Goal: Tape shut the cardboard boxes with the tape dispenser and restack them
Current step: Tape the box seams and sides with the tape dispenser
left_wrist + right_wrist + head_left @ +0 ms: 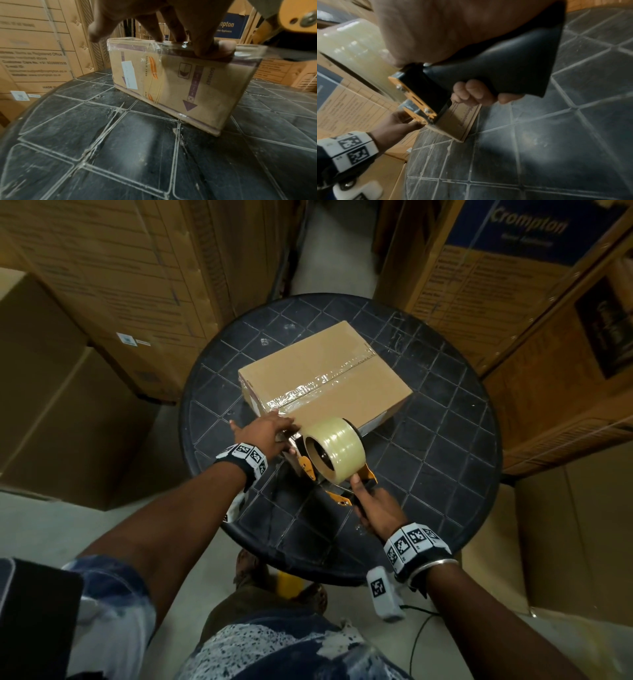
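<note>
A small cardboard box [329, 371] lies on a round black table [445, 446], with clear tape along its top seam. My left hand [274, 424] rests at the box's near left edge; its thumb [221, 49] presses the tape [247, 54] onto that edge while the other fingers [154, 27] lie straight on top of the box [175, 86]. A strip of tape runs from there to the tape dispenser [334, 451], which carries a thick clear roll [351, 44]. My right hand [366, 498] grips the dispenser's black handle [505, 70], fingers [476, 92] curled round it.
Tall stacks of large cardboard cartons [113, 275] stand to the left and to the right [507, 289] of the table, with a narrow aisle [322, 251] between them. More brown cartons [58, 405] sit on the floor at both sides. My legs are under the table's near edge.
</note>
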Action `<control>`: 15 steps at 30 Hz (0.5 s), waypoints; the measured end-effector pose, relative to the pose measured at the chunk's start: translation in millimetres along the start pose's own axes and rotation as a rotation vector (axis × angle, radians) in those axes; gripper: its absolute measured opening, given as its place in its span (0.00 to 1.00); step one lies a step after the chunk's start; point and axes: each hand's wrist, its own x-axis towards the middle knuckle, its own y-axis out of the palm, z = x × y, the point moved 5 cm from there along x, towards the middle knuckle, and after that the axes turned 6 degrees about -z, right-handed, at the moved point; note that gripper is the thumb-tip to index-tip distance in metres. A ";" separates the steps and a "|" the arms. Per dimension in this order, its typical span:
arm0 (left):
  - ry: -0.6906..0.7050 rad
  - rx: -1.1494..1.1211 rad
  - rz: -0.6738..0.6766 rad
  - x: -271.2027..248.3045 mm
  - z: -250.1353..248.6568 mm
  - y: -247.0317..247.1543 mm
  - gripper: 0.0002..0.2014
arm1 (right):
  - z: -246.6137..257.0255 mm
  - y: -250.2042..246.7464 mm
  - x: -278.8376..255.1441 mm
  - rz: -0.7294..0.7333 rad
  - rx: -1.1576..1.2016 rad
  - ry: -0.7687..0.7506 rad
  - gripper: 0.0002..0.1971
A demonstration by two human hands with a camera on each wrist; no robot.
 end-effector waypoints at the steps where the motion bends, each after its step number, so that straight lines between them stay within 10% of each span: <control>1: 0.004 -0.009 0.000 0.1 0.1 0.1 0.24 | -3.5 -1.9 -1.6 0.001 -0.013 -0.002 0.51; 15: -0.091 0.047 0.061 0.3 -3.4 -4.1 0.23 | -25.6 -14.9 -16.8 -0.020 -0.038 0.008 0.40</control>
